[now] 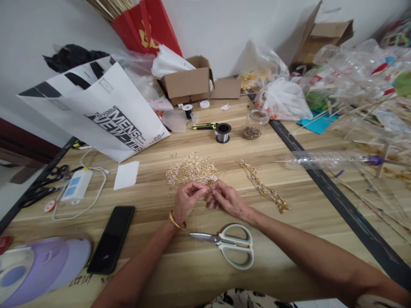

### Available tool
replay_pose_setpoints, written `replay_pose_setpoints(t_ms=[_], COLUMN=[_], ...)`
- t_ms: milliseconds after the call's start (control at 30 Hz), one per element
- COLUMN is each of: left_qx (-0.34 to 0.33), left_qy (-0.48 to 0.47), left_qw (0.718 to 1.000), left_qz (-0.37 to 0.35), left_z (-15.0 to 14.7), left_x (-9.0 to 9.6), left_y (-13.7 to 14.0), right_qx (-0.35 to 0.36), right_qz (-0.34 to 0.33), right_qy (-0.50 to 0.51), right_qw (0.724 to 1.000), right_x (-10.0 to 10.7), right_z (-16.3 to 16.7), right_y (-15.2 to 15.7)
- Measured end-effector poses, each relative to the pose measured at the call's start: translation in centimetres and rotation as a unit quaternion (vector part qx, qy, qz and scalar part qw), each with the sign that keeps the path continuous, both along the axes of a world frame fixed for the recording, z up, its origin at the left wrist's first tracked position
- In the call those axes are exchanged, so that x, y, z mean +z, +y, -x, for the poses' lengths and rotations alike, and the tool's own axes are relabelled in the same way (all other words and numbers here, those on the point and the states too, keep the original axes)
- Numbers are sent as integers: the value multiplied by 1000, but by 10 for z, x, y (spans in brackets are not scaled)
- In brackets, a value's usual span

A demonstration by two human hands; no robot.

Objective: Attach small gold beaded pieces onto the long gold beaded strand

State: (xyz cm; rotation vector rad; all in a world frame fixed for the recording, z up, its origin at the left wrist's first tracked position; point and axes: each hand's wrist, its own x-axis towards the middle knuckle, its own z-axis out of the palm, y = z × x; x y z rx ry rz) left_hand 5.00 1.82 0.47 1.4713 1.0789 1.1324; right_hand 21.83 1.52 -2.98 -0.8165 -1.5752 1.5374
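Both hands meet over the wooden table just in front of a heap of small gold and pinkish beaded pieces (192,170). My left hand (189,197), with a gold bangle (177,221) at the wrist, is closed in a pinch. My right hand (226,199) is closed too, its fingertips almost touching the left ones. Whatever small thing lies between the fingertips is too tiny to name. To the right lies a bundle of gold and silvery beaded strands (265,187). Below the hands rest white-handled scissors (229,244), blades pointing left.
Behind the heap are a wire spool (222,133), a yellow-black cutter (203,126) and a glass jar of beads (255,125). A black phone (111,239) and a power strip (77,185) lie left, near a white paper bag (105,107). Plastic bottles (349,68) crowd the right.
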Motion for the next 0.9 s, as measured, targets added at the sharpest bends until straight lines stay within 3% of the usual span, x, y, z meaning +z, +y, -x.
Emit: replay_pose_setpoints(t_ms=[267, 700, 800, 900], left_qx=[14, -15, -34, -44], left_qy=[-30, -48, -25, -5], left_qw=[996, 995, 996, 996], left_qz=[86, 90, 84, 75], left_z=[-1, -2, -1, 0], left_x=[3, 2, -2, -7], left_y=[-2, 0, 1, 1], right_qx=[-5, -13, -18, -72], right_qz=[3, -30, -86, -210], right_qy=[-6, -55, -73, -89], right_qw=[1000, 998, 993, 971], right_x=[-3, 1, 4, 7], right_z=[0, -1, -2, -3], right_y=[1, -1, -1, 0])
